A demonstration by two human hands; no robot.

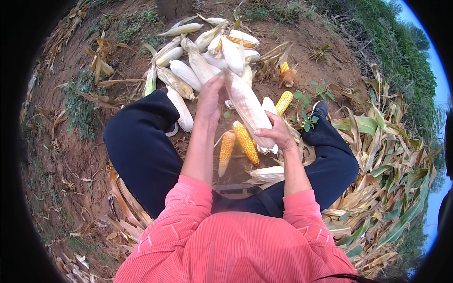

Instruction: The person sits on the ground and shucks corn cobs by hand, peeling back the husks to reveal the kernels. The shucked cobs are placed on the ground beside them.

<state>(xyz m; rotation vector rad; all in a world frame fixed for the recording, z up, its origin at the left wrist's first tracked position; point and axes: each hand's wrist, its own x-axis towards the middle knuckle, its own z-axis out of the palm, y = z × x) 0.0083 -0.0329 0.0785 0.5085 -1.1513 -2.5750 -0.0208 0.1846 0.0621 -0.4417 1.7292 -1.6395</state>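
Observation:
A pale, husk-covered ear of corn slants across the middle, its tip toward the pile and its lower end toward me. Around that lower end my right hand is closed, thumb across the husk. My left hand is closed at the upper end beside the tip; its fingers are partly hidden. Below the held ear, between my legs, lie a bare yellow cob and a paler, partly bared cob. Another husked ear rests near my right knee.
Ahead is a pile of husked ears, a few showing yellow kernels. Yellow cobs lie by my right shoe. Dry husks and leaves heap up on my right. Reddish soil stretches left; green bushes stand far right.

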